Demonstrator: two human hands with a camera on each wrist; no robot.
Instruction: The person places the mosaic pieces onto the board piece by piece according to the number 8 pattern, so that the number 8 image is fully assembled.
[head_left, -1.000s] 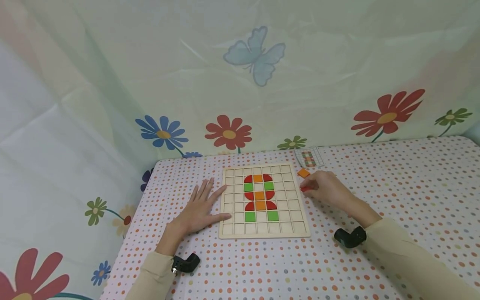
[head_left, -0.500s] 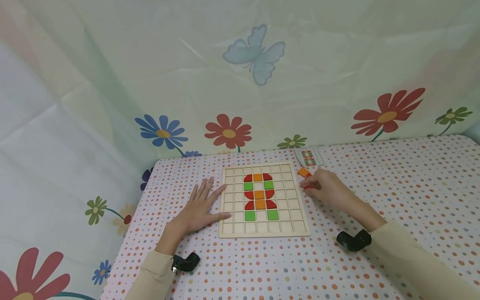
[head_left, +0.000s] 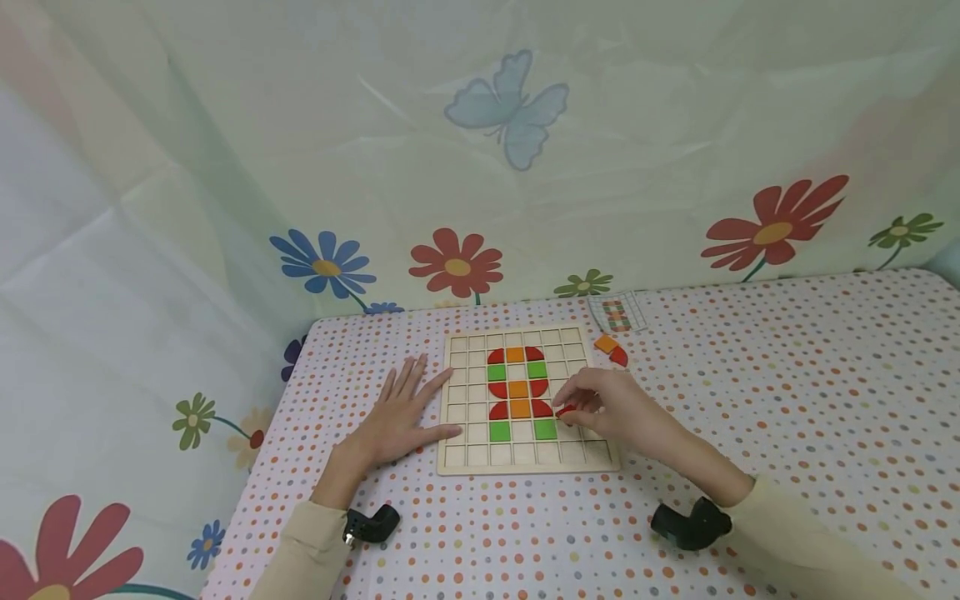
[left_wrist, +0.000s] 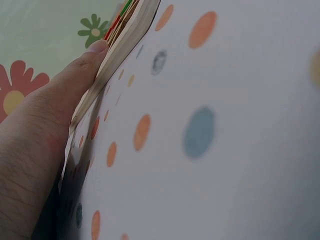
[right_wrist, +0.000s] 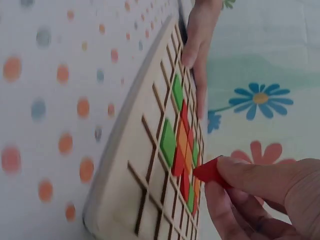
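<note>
A square wooden grid board (head_left: pixel 480 460) lies on the table, with red, orange and green tiles set in its middle columns. My left hand (head_left: pixel 393 421) lies spread at the board's left side, its thumb and index fingertip on the edge. In the left wrist view the thumb (left_wrist: pixel 82 70) rests against the rim. My right hand (head_left: pixel 607 404) is over the right part of the board and pinches a red tile (right_wrist: pixel 210 173) between thumb and fingers. The held tile has a pointed corner; its far part is hidden by the fingers. Beside it in the head view is a green square tile (head_left: pixel 546 429).
Right of the board lie a loose orange square tile (head_left: pixel 607 343) and a red quarter-round tile (head_left: pixel 619 357). Behind them is a card (head_left: pixel 617 314) printed with a coloured grid pattern. A flowered curtain (head_left: pixel 637 167) stands at the table's back edge.
My right hand has moved left from beside the board to over it, carrying the red tile. The other loose red tile now shows uncovered. My left hand has stayed in place.
</note>
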